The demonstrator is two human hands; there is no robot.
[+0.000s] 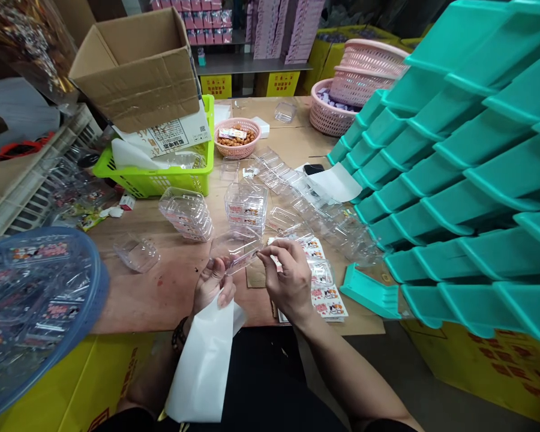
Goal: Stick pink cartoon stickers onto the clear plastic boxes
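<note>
Near the table's front edge, my left hand (212, 283) grips a clear plastic box (236, 247) by its left end, and a white paper sheet (204, 366) hangs from the same hand. My right hand (290, 279) pinches at the box's right edge, thumb and forefinger together; whether a sticker is between them is too small to tell. Under and beside this hand lie printed sticker sheets (330, 302) with a clear piece on top. Stacked clear boxes with printed labels (246, 213) stand just behind the held box, and another stack (186, 215) is to the left.
A blue basket (99, 294) of labelled boxes is at left. Behind it are a green basket (162, 180) and a cardboard box (137, 84). Teal bins (468, 180) tower at right. Clear boxes (306, 198), a phone (314, 169) and a pink basket (237, 150) lie behind.
</note>
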